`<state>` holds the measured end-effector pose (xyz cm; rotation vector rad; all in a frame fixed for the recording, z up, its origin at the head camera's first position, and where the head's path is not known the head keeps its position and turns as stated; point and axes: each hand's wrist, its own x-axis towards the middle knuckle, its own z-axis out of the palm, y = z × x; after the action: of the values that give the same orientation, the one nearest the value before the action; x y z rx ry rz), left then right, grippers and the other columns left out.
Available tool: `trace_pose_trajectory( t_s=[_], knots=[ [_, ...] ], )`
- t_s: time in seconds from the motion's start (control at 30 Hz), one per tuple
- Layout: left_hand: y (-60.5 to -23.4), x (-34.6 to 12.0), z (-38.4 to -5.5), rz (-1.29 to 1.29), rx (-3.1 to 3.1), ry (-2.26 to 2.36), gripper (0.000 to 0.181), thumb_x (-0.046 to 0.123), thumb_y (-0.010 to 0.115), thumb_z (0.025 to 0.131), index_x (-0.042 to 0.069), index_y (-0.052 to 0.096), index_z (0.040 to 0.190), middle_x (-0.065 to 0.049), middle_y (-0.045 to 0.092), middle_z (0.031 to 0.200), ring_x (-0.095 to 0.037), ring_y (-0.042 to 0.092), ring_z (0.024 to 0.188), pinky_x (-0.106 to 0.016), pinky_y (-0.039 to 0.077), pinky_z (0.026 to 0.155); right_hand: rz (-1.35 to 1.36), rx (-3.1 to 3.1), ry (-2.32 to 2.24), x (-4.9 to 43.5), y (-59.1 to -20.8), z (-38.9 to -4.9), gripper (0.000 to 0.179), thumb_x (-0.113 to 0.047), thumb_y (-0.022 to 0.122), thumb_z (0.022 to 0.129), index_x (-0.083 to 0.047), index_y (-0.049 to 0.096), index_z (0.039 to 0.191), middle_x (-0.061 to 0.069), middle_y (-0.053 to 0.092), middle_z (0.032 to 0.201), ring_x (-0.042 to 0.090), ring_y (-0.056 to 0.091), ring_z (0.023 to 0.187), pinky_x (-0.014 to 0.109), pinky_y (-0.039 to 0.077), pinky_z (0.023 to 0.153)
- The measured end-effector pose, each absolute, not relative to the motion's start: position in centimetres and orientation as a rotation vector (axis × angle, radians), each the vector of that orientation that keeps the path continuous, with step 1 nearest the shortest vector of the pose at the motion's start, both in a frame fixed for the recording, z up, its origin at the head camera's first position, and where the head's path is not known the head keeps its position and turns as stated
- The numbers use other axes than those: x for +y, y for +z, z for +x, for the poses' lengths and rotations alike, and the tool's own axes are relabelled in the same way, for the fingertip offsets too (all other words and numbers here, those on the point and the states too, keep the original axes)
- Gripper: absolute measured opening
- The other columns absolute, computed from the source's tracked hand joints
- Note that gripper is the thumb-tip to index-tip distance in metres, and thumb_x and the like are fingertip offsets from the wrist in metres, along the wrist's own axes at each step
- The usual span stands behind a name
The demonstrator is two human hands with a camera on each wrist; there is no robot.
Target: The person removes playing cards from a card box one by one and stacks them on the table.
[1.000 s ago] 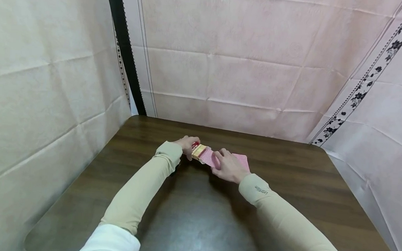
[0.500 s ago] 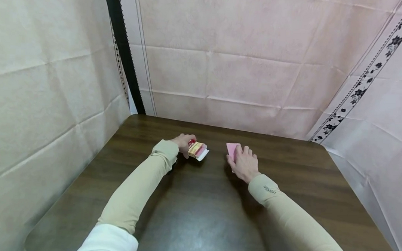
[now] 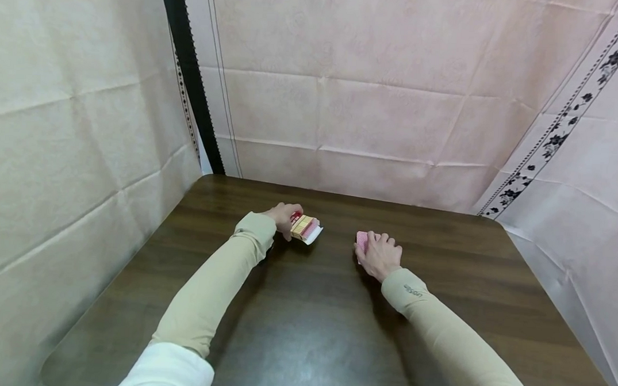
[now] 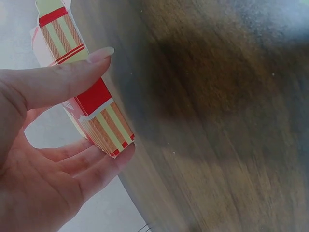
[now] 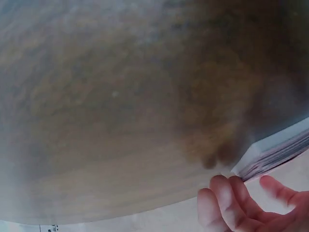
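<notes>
In the head view, my left hand [image 3: 285, 218] grips a red and yellow striped card box [image 3: 302, 226] by its left end. The white flap at the box's right end stands open. The left wrist view shows my thumb across the box's [image 4: 99, 96] narrow striped side and my fingers beneath it. Farther right, my right hand [image 3: 381, 258] holds a deck of playing cards [image 3: 361, 239] with pink patterned backs, mostly hidden under the hand. Stacked card edges of this deck [image 5: 277, 157] show in the right wrist view, by my fingertips and thumb.
A dark brown wooden table [image 3: 304, 313] lies under both hands. Pale creased cloth [image 3: 374, 121] hangs behind its far edge, with more cloth along the left and right sides. A strip of bare tabletop separates the box from the deck.
The deck, which overlapped the box's open end, has come away to the right with my right hand and turned. My left hand with the box has shifted slightly left.
</notes>
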<state>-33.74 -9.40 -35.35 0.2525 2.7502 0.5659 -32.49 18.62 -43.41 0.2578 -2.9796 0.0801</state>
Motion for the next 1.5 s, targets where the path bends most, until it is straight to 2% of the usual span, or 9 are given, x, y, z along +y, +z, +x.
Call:
trace_pose_trajectory(
  t_s=[0.2,0.4,0.53,0.7,0.8,1.03,1.23,1.33,1.5],
  knots=[
    [-35.2,-9.1,-34.3,0.242,2.755,0.566,0.075,-0.001,0.081,0.071,0.016,0.046,0.135,-0.014,0.045,0.137,-0.030,0.038,0.126,-0.048,0.038,0.106,0.292,-2.967,0.074,18.2,-42.5,-32.7,0.064,-0.061,0.042,0.094,-0.007,0.051,0.127,0.027,0.055,0.116,0.044,0.052,0.106,0.059,0.043,0.084],
    [-35.4,-8.4,-34.6,0.241,2.740,0.565,0.075,-0.001,0.081,0.071,0.017,0.046,0.135,-0.015,0.044,0.137,-0.029,0.038,0.125,-0.048,0.039,0.105,0.781,-2.664,0.260,15.9,-41.3,-32.4,0.029,-0.030,0.054,0.095,-0.009,0.064,0.112,0.016,0.056,0.111,0.034,0.050,0.106,0.050,0.043,0.087],
    [-35.3,-7.7,-34.3,0.288,2.742,0.549,0.076,-0.002,0.082,0.069,0.015,0.047,0.134,-0.014,0.046,0.136,-0.029,0.039,0.125,-0.046,0.040,0.104,1.044,-2.590,0.343,13.5,-40.4,-31.8,0.026,-0.021,0.057,0.094,-0.013,0.069,0.115,0.015,0.058,0.115,0.031,0.051,0.105,0.047,0.046,0.088],
    [-35.0,-6.5,-34.6,0.373,2.746,0.485,0.077,-0.004,0.082,0.068,0.015,0.048,0.134,-0.014,0.049,0.135,-0.028,0.042,0.124,-0.043,0.042,0.103,1.090,-2.746,0.225,11.4,-39.9,-31.7,0.029,-0.017,0.056,0.092,-0.015,0.065,0.119,0.025,0.038,0.147,0.039,0.044,0.125,0.052,0.043,0.099],
    [-34.8,-6.1,-34.7,0.419,2.747,0.448,0.077,-0.005,0.082,0.067,0.015,0.049,0.134,-0.014,0.050,0.134,-0.029,0.044,0.123,-0.043,0.043,0.103,1.095,-2.798,0.182,11.0,-40.0,-31.7,0.029,-0.014,0.055,0.091,-0.014,0.064,0.118,0.027,0.025,0.154,0.042,0.040,0.130,0.055,0.042,0.100],
    [-35.0,-6.9,-34.4,0.413,2.735,0.453,0.074,-0.005,0.082,0.068,0.015,0.050,0.132,-0.014,0.051,0.134,-0.028,0.044,0.123,-0.043,0.041,0.104,1.161,-2.731,0.225,11.4,-40.5,-31.5,0.026,-0.015,0.057,0.093,-0.017,0.066,0.118,0.025,0.035,0.151,0.040,0.046,0.126,0.054,0.044,0.100],
    [-34.8,-7.5,-33.8,0.379,2.743,0.470,0.075,-0.004,0.081,0.070,0.014,0.049,0.135,-0.014,0.050,0.136,-0.028,0.043,0.125,-0.042,0.041,0.104,1.171,-2.684,0.316,12.0,-40.6,-31.1,0.036,-0.014,0.056,0.091,-0.014,0.064,0.126,0.029,0.040,0.147,0.037,0.055,0.115,0.047,0.048,0.096],
    [-34.6,-7.5,-33.7,0.335,2.741,0.458,0.075,-0.003,0.080,0.072,0.014,0.047,0.137,-0.014,0.047,0.138,-0.028,0.040,0.128,-0.042,0.040,0.105,1.165,-2.678,0.380,12.1,-40.6,-31.0,0.038,-0.021,0.059,0.091,-0.011,0.063,0.128,0.031,0.040,0.146,0.038,0.057,0.113,0.046,0.049,0.095],
    [-34.6,-7.3,-33.7,0.316,2.725,0.441,0.076,-0.002,0.080,0.073,0.015,0.045,0.138,-0.014,0.045,0.140,-0.028,0.038,0.129,-0.043,0.039,0.107,1.147,-2.707,0.436,12.0,-40.5,-30.9,0.046,-0.040,0.066,0.090,-0.010,0.064,0.125,0.031,0.042,0.144,0.043,0.054,0.122,0.049,0.048,0.098]
  ],
)
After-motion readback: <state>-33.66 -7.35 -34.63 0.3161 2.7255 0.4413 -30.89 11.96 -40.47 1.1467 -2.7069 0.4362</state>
